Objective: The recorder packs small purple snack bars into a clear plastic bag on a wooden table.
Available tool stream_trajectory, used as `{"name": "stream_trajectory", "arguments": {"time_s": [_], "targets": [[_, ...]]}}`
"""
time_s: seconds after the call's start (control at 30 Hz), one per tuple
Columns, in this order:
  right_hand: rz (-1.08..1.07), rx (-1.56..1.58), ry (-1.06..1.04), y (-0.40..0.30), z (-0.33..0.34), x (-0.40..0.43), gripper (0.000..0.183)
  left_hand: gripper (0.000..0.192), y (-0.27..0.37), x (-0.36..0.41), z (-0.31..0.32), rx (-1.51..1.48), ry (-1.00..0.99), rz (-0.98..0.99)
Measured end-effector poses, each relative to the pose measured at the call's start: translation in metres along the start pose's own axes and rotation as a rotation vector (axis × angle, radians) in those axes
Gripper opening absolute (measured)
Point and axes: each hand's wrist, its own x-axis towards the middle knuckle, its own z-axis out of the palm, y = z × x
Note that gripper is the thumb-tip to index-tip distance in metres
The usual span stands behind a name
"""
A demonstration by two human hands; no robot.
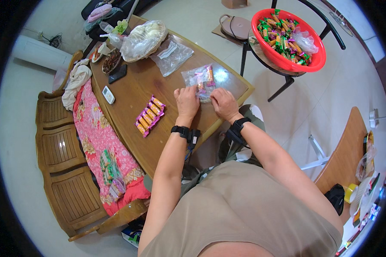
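A clear plastic bag (194, 76) lies on the wooden table (132, 91) with a few purple-and-orange wrapped snacks (209, 74) inside. My left hand (187, 101) grips the near left corner of its edge. At the near right corner, my right hand (224, 102) pinches the same edge between thumb and fingers. Left of my left hand, a row of several purple-and-orange wrapped snack sticks (150, 116) lies side by side on the tabletop. Beyond the held bag is another clear plastic bag (173, 55), lying flat.
A red basin (320, 61) of wrapped snacks stands on a chair (288, 84) at the far right. A plastic-covered basket (144, 40), a black phone-like object (117, 74) and a white remote control (108, 95) occupy the table's left side. Filled snack bags (111, 170) lie on the cushioned wooden bench (62, 144).
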Motion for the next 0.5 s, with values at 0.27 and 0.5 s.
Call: {"name": "stream_trajectory", "arguments": {"time_s": [0.27, 0.5], "targets": [[0.007, -0.017, -0.013, -0.001, 0.0, 0.0, 0.01, 0.03, -0.005, 0.006, 0.007, 0.029, -0.014, 0.015], [-0.01, -0.047, -0.008, -0.002, 0.0, 0.0, 0.011, 0.033, -0.01, 0.011, 0.01, 0.015, -0.024, 0.043]]}}
